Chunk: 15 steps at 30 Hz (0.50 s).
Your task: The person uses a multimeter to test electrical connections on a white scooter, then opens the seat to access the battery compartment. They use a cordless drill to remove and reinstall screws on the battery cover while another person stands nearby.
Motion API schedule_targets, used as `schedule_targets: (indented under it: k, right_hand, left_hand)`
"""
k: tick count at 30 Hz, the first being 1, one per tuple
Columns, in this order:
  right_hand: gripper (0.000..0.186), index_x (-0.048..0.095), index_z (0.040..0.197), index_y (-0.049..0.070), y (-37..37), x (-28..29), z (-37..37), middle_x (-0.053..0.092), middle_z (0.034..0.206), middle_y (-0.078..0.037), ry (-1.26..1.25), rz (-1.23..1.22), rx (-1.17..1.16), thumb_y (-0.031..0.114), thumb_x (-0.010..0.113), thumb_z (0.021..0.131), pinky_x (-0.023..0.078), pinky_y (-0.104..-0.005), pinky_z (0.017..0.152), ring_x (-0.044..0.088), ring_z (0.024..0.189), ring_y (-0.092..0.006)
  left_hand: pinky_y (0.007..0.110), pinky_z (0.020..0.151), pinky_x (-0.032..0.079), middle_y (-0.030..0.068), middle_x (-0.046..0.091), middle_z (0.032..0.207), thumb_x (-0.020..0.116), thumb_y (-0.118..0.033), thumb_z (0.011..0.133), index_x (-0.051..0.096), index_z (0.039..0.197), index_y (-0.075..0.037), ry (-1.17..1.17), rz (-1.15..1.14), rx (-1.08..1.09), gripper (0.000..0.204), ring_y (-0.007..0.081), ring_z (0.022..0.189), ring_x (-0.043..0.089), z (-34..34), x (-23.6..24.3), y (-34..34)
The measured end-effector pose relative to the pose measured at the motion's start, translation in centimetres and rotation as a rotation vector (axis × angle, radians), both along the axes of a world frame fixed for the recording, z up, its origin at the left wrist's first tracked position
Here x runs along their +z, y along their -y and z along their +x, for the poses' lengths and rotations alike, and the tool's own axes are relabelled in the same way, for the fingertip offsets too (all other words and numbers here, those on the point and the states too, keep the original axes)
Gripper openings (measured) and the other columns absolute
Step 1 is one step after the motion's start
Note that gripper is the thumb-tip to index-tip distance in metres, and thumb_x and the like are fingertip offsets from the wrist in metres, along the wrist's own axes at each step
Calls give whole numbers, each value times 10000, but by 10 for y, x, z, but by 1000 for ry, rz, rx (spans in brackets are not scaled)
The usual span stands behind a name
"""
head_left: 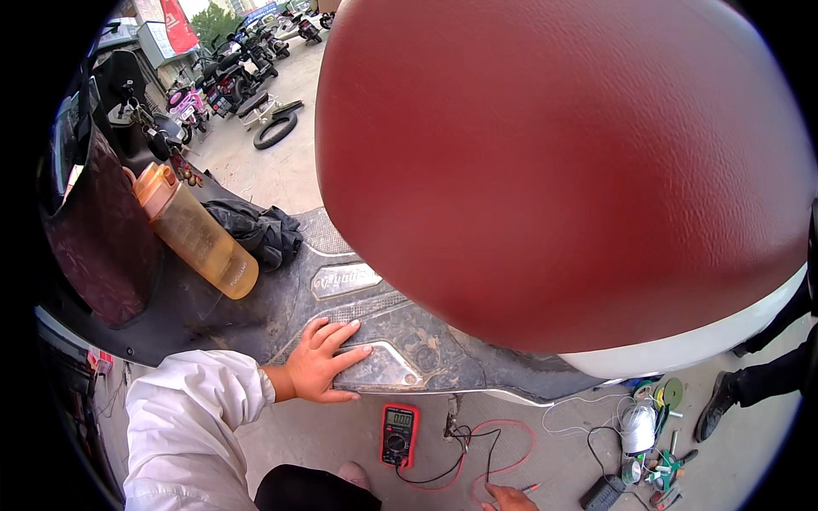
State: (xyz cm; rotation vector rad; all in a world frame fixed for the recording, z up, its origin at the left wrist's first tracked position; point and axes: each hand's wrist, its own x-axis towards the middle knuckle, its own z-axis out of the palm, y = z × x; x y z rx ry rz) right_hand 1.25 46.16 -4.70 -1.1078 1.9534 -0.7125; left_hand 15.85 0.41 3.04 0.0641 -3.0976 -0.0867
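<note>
Head view: our left hand [322,364] is palm-down on the scooter footboard [456,362], fingers spread, gripping nothing. Right hand [511,499] is mostly cut off at the lower edge. It's at the end of the black test lead [490,460], but we can't tell if its fingers are closed on anything. Red probe [532,488] is just beside it.

Multimeter [398,434], red with a dark face, lies face up on the ground just past the footboard edge, between our hands. Red test lead [534,443] loops out to its right, crossing the black one.

Progress, our read: meter on (digits showing), leads out. No probe visibly on a contact, so we'd count measuring as not yet done; right hand's crop limits that call.

Further out: red seat [545,170] fills upper right. Orange-lidded bottle [204,234] and black bundle [256,234] sit toward the scooter's front. Right side: green tape roll [672,392], black box [603,492], someone else's black shoe [718,406]. Loose tire [275,145] upper left.
</note>
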Motion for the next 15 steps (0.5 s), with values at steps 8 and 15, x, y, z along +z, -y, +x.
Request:
schedule_targets:
  k: [8, 15]
  right_hand:
    - [284, 625, 1205, -11, -31, 198, 50, 683, 1105, -220, 196, 37, -738, 172, 564, 997, 521, -398, 891, 661, 1025, -355]
    - [301, 631, 1211, 66, -94, 390, 84, 678, 1116, -200, 327, 89, -591, 240, 602, 966, 527, -431, 872, 656, 1001, -379]
  left_hand:
    - [541, 1132, 295, 194, 366, 1548, 705, -565, 769, 546, 1407, -201, 166, -8, 182, 752, 362, 1389, 393, -14, 28, -29]
    - [480, 1120, 368, 152, 329, 1593, 686, -471, 833, 521, 1446, -178, 639, 325, 807, 699, 336, 1419, 392, -30, 155, -143]
